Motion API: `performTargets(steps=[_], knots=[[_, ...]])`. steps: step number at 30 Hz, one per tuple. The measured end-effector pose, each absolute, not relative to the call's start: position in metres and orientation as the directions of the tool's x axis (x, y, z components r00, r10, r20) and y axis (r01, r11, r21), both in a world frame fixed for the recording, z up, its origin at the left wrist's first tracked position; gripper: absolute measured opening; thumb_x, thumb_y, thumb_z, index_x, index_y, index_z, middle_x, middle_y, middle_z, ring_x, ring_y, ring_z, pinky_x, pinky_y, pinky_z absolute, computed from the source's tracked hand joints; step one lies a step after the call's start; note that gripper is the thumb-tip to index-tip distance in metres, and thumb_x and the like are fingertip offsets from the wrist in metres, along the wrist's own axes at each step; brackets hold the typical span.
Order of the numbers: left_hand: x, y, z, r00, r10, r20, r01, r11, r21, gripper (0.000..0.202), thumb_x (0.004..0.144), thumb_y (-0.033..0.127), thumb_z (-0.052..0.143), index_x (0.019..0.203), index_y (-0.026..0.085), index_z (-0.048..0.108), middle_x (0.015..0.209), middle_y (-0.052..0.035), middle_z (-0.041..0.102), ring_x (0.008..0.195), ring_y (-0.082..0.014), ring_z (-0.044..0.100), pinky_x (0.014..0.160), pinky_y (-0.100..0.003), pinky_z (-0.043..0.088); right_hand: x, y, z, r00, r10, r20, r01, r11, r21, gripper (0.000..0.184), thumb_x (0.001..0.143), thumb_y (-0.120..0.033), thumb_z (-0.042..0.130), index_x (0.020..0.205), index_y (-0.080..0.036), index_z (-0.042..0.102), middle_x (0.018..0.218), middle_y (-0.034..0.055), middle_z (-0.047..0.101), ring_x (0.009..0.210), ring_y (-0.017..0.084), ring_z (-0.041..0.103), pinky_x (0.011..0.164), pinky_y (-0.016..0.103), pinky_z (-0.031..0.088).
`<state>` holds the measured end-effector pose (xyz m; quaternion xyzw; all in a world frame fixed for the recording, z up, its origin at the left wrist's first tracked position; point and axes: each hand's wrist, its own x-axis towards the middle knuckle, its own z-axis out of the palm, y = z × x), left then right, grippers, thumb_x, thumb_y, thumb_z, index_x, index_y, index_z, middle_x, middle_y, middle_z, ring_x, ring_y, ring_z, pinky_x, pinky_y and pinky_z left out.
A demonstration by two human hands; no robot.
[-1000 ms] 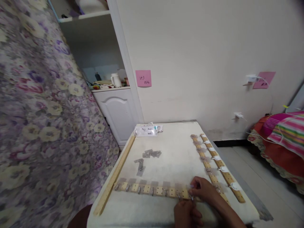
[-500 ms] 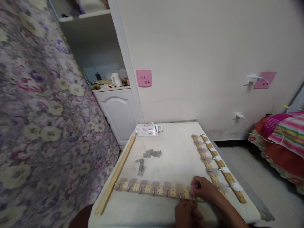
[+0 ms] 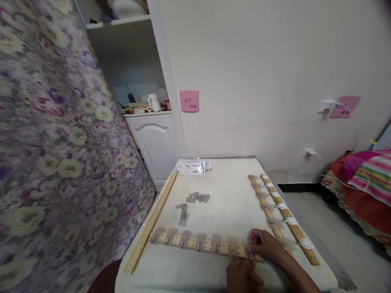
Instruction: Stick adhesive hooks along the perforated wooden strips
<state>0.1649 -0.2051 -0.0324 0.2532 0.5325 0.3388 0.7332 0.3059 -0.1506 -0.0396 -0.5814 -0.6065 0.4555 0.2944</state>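
Observation:
A wooden strip [image 3: 207, 245] lies across the near side of the table, carrying a row of clear adhesive hooks [image 3: 199, 245] with metal prongs. At its right end my right hand [image 3: 265, 245] is closed, thumb and fingers pinching a clear adhesive hook [image 3: 251, 257]. My left hand [image 3: 241, 276] is below the strip's near edge, fingers curled together, fingertips at the lower end of that same hook. My fingers partly hide the hook. Loose clear hooks lie in two small groups [image 3: 198, 197] farther back on the table.
A bare wooden strip [image 3: 152, 221] runs along the table's left side. On the right are a strip with clear hooks [image 3: 269, 213] and a strip with white hooks [image 3: 293, 226]. Packaged hooks [image 3: 191, 167] lie at the back of the white-covered table [image 3: 222, 179], against the wall.
The view has shifted slightly, so everything appears a little farther right. Both hands keep nearly the same place and hold at the strip's right end.

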Motion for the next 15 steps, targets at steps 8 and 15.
performTargets(steps=[8,15], knots=[[0.170,-0.202,-0.034,0.181,0.757,-0.628,-0.111,0.650,0.752,0.023,0.062,0.040,0.058,0.061,0.018,0.051,0.033,0.0028,0.050,0.031,-0.0138,0.046,0.044,-0.025,0.035,0.306,-0.150,-0.038,-0.136,0.980,-0.148,0.480,-0.065,-0.875,0.014,0.063,-0.028,0.063,0.068,-0.016,0.058,0.057,-0.0040,0.056,0.056,0.011,0.048,0.052,0.021,0.033],[0.155,-0.206,-0.043,0.189,0.779,-0.598,-0.021,0.612,0.791,0.025,0.059,0.027,0.063,0.040,0.017,0.050,0.032,0.0006,0.049,0.037,-0.0135,0.048,0.050,-0.027,0.038,0.308,-0.147,-0.039,-0.029,0.999,-0.038,0.576,-0.015,-0.817,0.015,0.071,-0.031,0.054,0.066,-0.018,0.056,0.059,-0.0023,0.055,0.058,0.013,0.050,0.055,0.024,0.036]])
